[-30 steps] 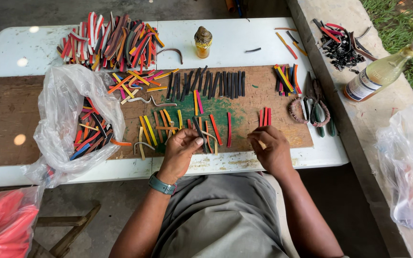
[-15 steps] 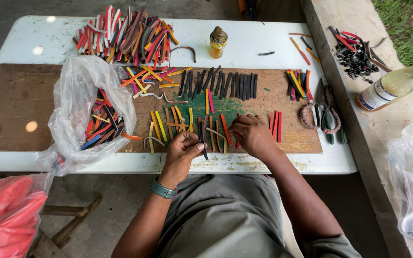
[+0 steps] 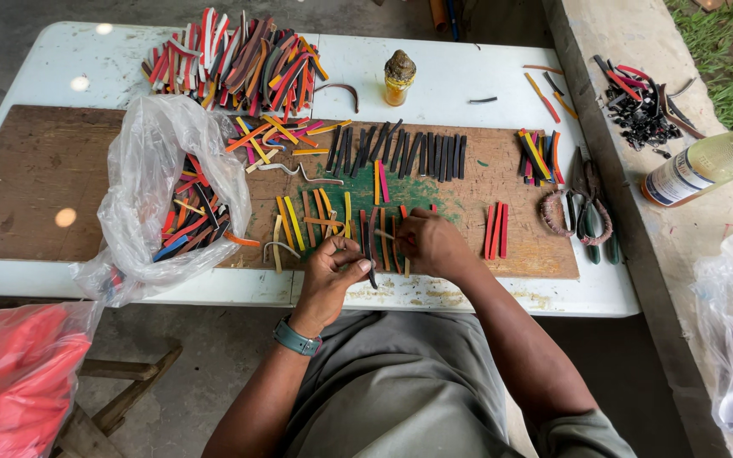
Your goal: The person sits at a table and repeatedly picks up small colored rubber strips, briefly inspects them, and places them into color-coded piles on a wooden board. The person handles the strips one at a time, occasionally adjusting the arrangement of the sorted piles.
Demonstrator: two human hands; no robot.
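The dark strip [image 3: 370, 257] is pinched in my left hand [image 3: 332, 270] at the board's near edge; my right hand [image 3: 431, 242] curls closed over the laid row [image 3: 332, 222]. I should line its end level with neighbours, well short of the black strips [image 3: 400, 153] beyond.

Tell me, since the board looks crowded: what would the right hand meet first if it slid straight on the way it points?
Probably the upright coloured strips just left of the right hand.
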